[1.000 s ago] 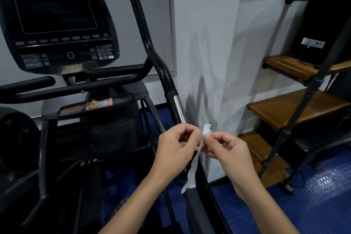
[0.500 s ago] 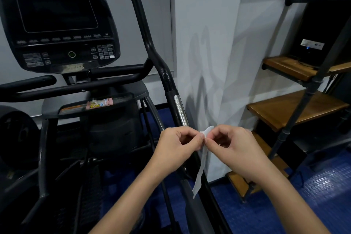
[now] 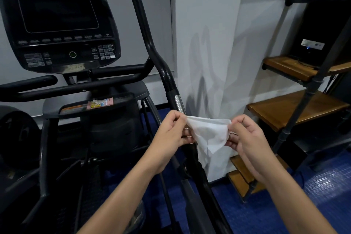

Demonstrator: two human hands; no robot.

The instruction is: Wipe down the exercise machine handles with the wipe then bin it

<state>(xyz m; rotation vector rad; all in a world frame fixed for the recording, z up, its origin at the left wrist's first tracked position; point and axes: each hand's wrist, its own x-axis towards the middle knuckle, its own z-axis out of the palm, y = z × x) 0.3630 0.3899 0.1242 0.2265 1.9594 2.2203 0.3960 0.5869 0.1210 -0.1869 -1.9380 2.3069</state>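
A white wipe point(image 3: 208, 135) hangs spread between my two hands at centre frame. My left hand point(image 3: 169, 138) pinches its left edge and my right hand point(image 3: 247, 138) pinches its right edge. Just behind the wipe runs the black right handle point(image 3: 146, 36) of the exercise machine, curving up to the top left, with a chrome band point(image 3: 179, 103) above my left hand. A shorter black left handle point(image 3: 28, 82) sticks out at the left, below the console point(image 3: 58, 24). No bin is in view.
A small pink packet point(image 3: 99, 103) lies on the machine's tray under the console. A white wall corner point(image 3: 209, 43) stands close behind my hands. Wooden shelves on a black pipe frame point(image 3: 296, 108) fill the right. The floor point(image 3: 322, 195) is blue matting.
The wipe was a narrow folded strip hanging from both hands held together; my hands have moved apart and it is now pulled open into a wide sheet.
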